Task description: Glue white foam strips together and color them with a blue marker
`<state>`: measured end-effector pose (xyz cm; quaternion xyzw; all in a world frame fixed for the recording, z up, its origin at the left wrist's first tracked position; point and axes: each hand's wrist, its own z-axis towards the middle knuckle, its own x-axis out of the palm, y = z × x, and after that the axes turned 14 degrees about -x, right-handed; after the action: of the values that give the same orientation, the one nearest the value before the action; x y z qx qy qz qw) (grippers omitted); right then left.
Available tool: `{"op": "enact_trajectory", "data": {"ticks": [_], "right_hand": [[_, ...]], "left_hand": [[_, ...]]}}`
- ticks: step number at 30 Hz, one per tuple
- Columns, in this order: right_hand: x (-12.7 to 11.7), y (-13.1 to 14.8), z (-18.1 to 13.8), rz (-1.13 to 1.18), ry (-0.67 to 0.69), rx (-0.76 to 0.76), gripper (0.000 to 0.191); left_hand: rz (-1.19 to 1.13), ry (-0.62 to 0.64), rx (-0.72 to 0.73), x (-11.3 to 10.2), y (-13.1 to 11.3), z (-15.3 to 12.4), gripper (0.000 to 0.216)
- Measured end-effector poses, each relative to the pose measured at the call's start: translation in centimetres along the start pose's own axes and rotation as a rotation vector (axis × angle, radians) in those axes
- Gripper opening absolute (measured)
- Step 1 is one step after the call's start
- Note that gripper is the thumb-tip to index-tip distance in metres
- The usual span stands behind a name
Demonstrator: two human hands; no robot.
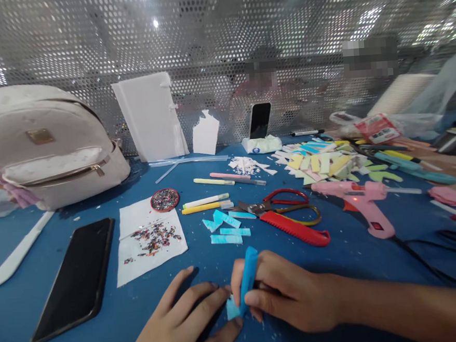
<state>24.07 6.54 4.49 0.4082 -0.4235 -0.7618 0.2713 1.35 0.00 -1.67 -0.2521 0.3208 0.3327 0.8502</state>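
Right hand (pixel 295 294) curled closed round blue marker (pixel 249 273), held near-upright at six o'clock in my view. Marker's lower end at small blue strip (pixel 232 309). Left hand (pixel 185 317) at eight o'clock from marker, fingers loosely spread, grasping nothing, fingertips just beside strip. Loose blue strips (pixel 231 231) at eleven. Writing: tissue pack (pixel 270 145), twelve o'clock, blue logo; red packet (pixel 379 128), two o'clock, pale lettering; backpack (pixel 55 152), ten o'clock, metal plate (pixel 40 136). I can't read any.
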Motion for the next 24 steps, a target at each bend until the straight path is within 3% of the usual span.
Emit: {"op": "enact_trajectory", "data": {"ticks": [16, 24], "right_hand": [[-0.04, -0.10, -0.25, -0.045, -0.005, 0.030, 0.056], [0.07, -0.07, -0.22, -0.077, -0.003, 0.057, 0.058]], "left_hand": [[-0.022, -0.004, -0.019, -0.16, -0.07, 0.06, 0.040], [-0.020, 0.001, -0.018, 0.03, 0.07, -0.31, 0.027]]}}
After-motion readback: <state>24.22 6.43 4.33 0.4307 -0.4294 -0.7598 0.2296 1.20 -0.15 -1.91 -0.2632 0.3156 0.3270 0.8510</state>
